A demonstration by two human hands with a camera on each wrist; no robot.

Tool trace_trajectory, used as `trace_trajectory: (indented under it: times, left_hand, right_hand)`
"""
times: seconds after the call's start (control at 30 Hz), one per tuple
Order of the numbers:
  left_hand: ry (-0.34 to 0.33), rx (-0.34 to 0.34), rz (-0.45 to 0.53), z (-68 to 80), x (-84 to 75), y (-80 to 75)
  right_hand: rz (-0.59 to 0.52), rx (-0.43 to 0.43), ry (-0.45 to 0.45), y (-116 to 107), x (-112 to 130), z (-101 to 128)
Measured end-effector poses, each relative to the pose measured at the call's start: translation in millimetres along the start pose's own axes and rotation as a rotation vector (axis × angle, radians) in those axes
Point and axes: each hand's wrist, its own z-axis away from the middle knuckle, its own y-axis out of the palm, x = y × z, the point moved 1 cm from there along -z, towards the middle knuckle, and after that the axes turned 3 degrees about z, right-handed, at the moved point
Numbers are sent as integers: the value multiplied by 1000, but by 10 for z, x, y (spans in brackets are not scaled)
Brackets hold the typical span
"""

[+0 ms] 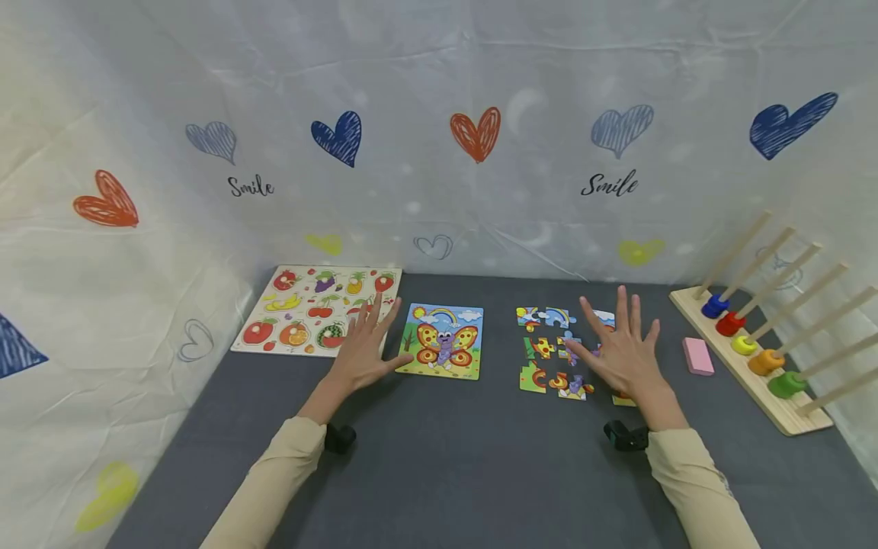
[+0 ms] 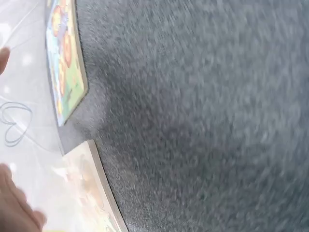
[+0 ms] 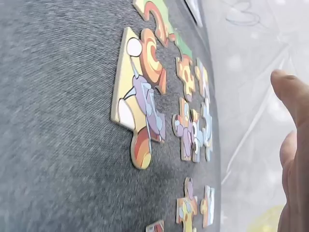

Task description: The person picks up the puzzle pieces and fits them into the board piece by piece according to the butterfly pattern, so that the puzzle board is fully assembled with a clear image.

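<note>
Puzzle pieces lie loose under the flat, spread right hand; left hand equally splayed, empty; picking one at 12 o'clock seems next.

On the table, the fruit board lies far left, the butterfly picture just to its right. The loose puzzle pieces lie right of centre, well apart from the picture. An eraser block sits between the pieces and the peg rack at the right edge.
</note>
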Motion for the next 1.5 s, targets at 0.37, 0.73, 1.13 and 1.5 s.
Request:
trace_trajectory:
  times: [0.37,0.73,1.13,1.5]
  left_hand:
    - [126,166,283,-110,102,43]
    - [212,230,429,-125,156,156]
    - [183,238,378,-133,132,159]
    - [119,272,474,-145,114,189]
  right_hand:
    - [-166,66,-124,138,26,-166]
    - [-398,106,-205,214,43,-359]
    - [-617,110,-200,310,76,-600]
    - [-1020,310,-11,400,13,-844]
